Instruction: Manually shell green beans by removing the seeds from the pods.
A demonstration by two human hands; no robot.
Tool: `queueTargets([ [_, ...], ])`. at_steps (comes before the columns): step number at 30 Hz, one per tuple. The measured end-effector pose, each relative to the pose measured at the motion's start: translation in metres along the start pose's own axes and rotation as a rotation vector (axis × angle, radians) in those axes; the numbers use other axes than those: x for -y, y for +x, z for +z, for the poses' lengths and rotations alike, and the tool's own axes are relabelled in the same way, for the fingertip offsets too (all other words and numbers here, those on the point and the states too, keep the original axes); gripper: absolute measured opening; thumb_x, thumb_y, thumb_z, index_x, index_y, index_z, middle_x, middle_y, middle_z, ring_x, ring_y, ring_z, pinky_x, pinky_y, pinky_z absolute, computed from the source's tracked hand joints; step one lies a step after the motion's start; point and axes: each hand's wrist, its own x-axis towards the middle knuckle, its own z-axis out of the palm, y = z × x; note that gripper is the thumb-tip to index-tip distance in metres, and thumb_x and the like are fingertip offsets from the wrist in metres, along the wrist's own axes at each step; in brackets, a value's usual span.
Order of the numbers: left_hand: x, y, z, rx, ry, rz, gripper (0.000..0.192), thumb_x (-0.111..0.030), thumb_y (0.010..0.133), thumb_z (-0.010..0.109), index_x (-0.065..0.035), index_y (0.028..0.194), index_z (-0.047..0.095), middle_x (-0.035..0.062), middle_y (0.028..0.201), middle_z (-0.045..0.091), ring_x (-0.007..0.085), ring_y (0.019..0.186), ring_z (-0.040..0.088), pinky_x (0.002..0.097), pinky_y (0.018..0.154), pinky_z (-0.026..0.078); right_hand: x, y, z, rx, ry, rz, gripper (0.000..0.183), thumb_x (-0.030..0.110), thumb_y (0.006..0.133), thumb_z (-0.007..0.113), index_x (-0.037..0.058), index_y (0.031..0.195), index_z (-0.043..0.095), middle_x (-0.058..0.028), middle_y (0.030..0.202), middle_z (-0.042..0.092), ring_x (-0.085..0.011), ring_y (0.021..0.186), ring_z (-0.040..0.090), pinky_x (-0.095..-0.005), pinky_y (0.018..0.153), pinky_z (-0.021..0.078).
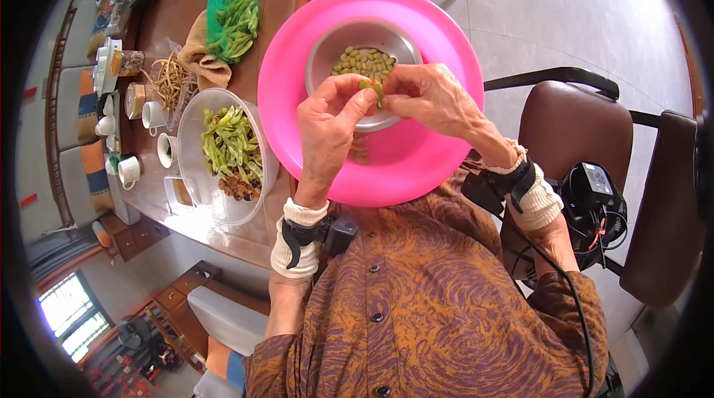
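Observation:
Over the steel bowl [365, 30], my left hand [334, 116] and my right hand [432, 98] meet at the fingertips. Both pinch a small green bean pod [379, 95], one at each side of it. A green bean [364, 84] shows at the left thumb and fingers. Loose shelled beans [362, 59] cover part of the bowl's bottom. The bowl stands inside a wide pink plastic basin [284, 74] in front of my body. A few pods [360, 152] lie in the basin below the bowl, partly hidden by my left hand.
Left on the wooden table [273, 24] stands a clear plastic tub [192, 119] of opened pods [234, 141]. Beyond it are a green mesh bag [231, 30] of pods, brown cloth [198, 55], dried strips [169, 80] and white cups [153, 116]. A brown chair [577, 130] stands right.

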Motion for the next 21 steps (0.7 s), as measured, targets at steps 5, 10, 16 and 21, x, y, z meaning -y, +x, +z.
queueTargets([
  [5,0.009,0.004,-0.016,-0.04,-0.233,-0.072,0.014,-0.006,0.086,0.063,-0.0008,0.099,0.062,0.0066,0.084,0.065,0.013,0.071,0.063,0.0241,0.067,0.051,-0.019,-0.011,-0.006,0.12,-0.055,-0.056,0.02,0.015,0.07,0.064,-0.0019,0.081,0.064,-0.0157,0.068,0.064,-0.0254,0.062,0.063,-0.0353,0.06,0.0495],
  [10,0.005,0.002,-0.015,0.013,-0.378,-0.113,0.015,-0.005,0.086,0.063,-0.0006,0.1,0.062,0.0084,0.086,0.066,0.0148,0.075,0.065,0.0257,0.069,0.053,-0.014,-0.017,-0.002,0.233,-0.172,-0.133,0.018,0.016,0.075,0.067,-0.0015,0.079,0.064,-0.014,0.065,0.063,-0.0208,0.06,0.063,-0.0339,0.058,0.0494],
  [16,-0.002,0.001,-0.007,0.051,-0.397,-0.106,0.017,-0.005,0.086,0.063,-0.0005,0.102,0.062,0.0072,0.088,0.066,0.0125,0.079,0.064,0.0229,0.07,0.052,0.003,-0.002,0.007,-0.017,0.102,-0.106,0.022,0.018,0.084,0.061,-0.0036,0.086,0.063,-0.0141,0.07,0.065,-0.0184,0.063,0.064,-0.0302,0.058,0.0499],
  [21,-0.005,0.0,-0.005,0.049,-0.322,-0.086,0.017,-0.005,0.087,0.062,0.001,0.103,0.062,0.0084,0.09,0.066,0.0136,0.079,0.064,0.0242,0.072,0.053,0.005,-0.002,0.012,-0.029,0.297,-0.018,0.018,0.015,0.085,0.059,-0.0026,0.087,0.063,-0.0095,0.071,0.066,-0.0133,0.065,0.062,-0.0276,0.059,0.0496],
])
